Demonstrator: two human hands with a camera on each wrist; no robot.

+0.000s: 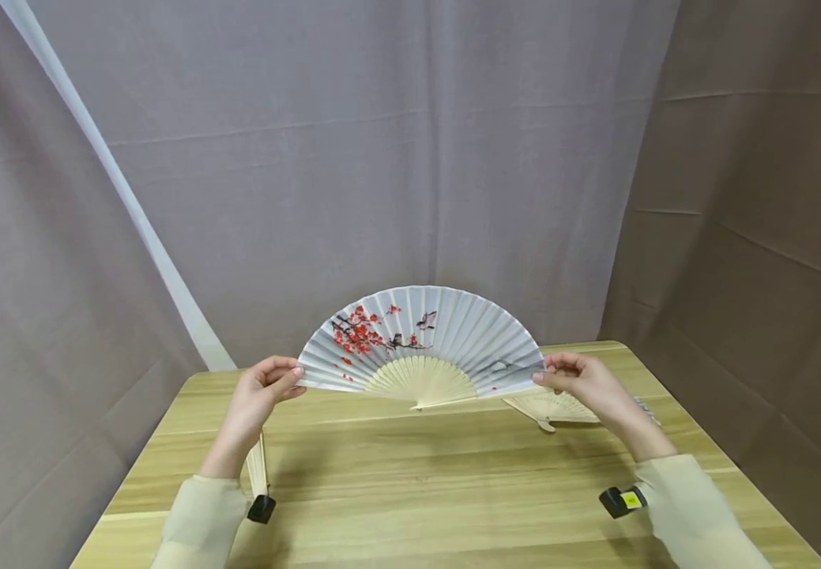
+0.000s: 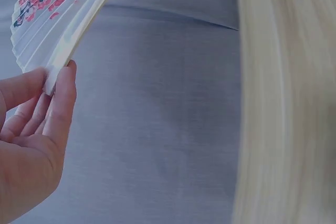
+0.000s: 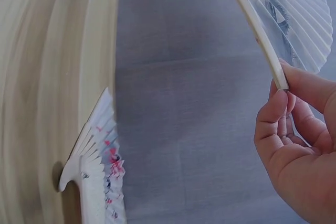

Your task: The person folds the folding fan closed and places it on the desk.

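Two hands: holding one open fan above the table, spread wide between them.
Left hand: pinching the fan's left end guard between thumb and forefinger, other fingers lying loosely curled behind; grip showing plainly in the left wrist view, where the fan edge is sitting between fingertips.
Right hand: pinching the right end guard, thumb on the near face and fingers curling behind the wooden slat of the fan.
Fan position: hanging in the air over the far middle of the table, leaf arching up and away, pivot pointing down and toward the near side, not touching the wood as far as can be told.
Long axis: running left to right, straight from one hand to the other; each guard lying right at its own hand's fingertips, so neither hand being nearer than the other.
Fan face: showing red blossom on the left half, pale grey pleats on the right.
Second fan: lying on the table just below and behind the right hand, partly hidden by it; also appearing low in the right wrist view.
Backdrop: grey cloth hanging behind the table.
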